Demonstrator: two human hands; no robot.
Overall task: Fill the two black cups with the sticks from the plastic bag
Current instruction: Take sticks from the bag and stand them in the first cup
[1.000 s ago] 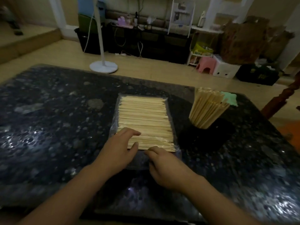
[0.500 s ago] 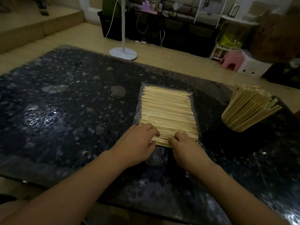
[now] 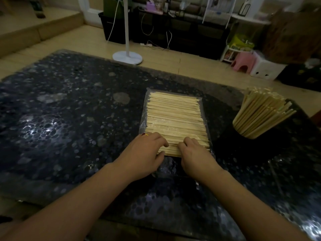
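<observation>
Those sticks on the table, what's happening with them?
A person is taking wooden sticks out of a clear plastic bag that lies flat on the dark speckled table. The left hand and right hand both have curled fingers on the near sticks. To the right, a black cup is already packed with sticks. A second cup is not in view.

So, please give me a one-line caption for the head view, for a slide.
Both hands, left and right, gather wooden sticks from the plastic bag; one stick-filled black cup stands nearby.

Plastic bag (image 3: pixel 174 119) left of stick-filled cup (image 3: pixel 243 134)
</observation>
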